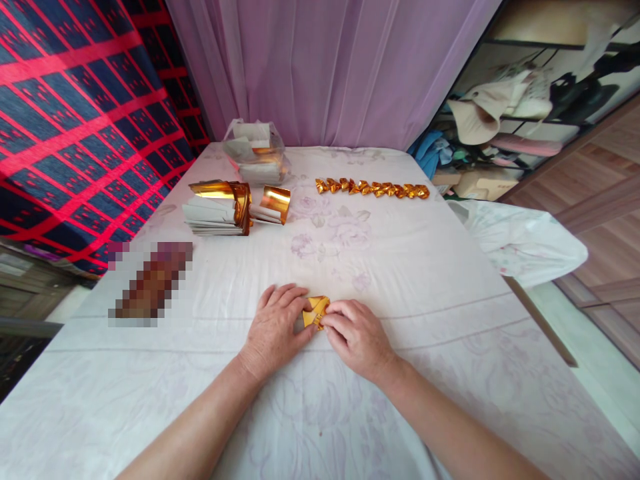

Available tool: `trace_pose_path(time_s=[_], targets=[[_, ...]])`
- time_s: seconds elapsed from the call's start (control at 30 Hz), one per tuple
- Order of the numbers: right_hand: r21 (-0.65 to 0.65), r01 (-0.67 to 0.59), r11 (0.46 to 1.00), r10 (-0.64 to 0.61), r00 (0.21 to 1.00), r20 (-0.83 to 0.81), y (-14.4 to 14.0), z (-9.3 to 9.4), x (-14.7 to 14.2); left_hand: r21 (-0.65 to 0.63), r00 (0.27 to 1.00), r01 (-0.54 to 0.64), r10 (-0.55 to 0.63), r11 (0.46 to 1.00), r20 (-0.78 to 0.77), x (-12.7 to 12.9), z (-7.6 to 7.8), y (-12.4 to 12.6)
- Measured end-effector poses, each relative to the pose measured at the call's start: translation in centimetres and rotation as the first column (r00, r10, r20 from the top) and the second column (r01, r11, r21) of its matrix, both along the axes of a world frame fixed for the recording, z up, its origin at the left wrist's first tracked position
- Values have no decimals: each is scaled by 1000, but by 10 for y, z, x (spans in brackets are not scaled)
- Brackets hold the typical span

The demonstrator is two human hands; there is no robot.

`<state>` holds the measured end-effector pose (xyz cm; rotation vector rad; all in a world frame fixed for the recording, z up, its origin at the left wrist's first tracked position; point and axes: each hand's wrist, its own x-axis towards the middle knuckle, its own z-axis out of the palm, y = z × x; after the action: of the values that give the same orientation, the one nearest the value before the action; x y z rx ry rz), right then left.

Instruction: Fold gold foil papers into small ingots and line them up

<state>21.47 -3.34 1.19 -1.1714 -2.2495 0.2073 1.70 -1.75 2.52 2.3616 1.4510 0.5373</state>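
Note:
A small piece of folded gold foil paper [315,312] lies on the cloth between my hands. My left hand [276,327] rests at its left side, with thumb and forefinger pressed on it and the other fingers lying on the cloth. From the right, the curled fingers of my right hand [357,337] pinch its edge. Farther off stands a stack of gold foil sheets [215,213] with pale backs, and a smaller bundle of sheets [273,205] leans beside it. A row of folded gold pieces [373,188] runs along the back right.
The table has a pale floral cloth [340,260]. A clear plastic bag [256,153] with more sheets sits at the back, before a purple curtain [325,73]. A blurred-out object [153,283] lies at left. A white bag [530,240] and shelves stand beyond the right edge.

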Motion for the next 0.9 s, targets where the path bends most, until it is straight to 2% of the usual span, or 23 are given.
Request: trace_pose_path(time_s=[0.2, 0.53, 0.9], targets=[[-50, 8, 999, -10, 1000, -24, 1, 1, -1, -22, 999, 36, -35, 999, 23, -5, -1, 2], [-112, 90, 990, -90, 996, 1, 2, 2, -9, -68, 998, 60, -58, 996, 31, -7, 1, 4], [-214, -52, 976, 14, 984, -176, 8, -3, 5, -73, 998, 63, -60, 995, 34, -8, 1, 5]])
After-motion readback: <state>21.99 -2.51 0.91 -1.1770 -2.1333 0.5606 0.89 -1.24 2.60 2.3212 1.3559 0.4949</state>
